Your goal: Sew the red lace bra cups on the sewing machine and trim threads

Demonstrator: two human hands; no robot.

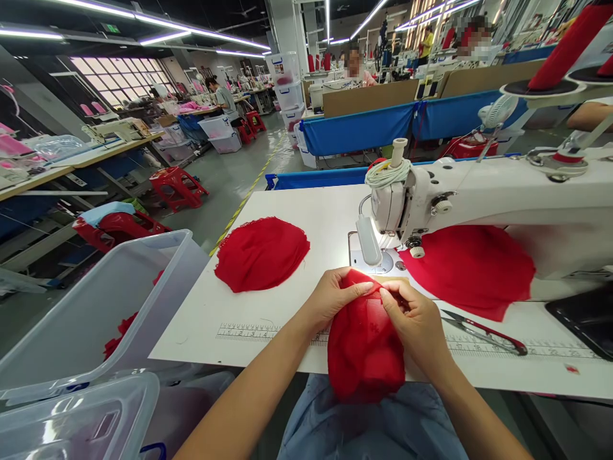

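A piece of red fabric [366,345] hangs from both my hands over the front edge of the sewing table. My left hand [332,297] pinches its upper edge between thumb and fingers. Just to the right, my right hand [414,313] grips the same edge, thumb and fingertips pressed together. Behind my hands stands a white sewing machine [479,195], its needle area lit. One stack of red fabric pieces [262,253] lies on the table to the left. More red fabric [474,268] rests under the machine arm.
Red-handled thread snips [486,333] lie right of my right hand, near a black device [587,319]. A printed ruler [244,332] runs along the table [191,338]. At the left stands a clear plastic bin [158,255] with red pieces inside. Red thread cones [569,48] rise at upper right.
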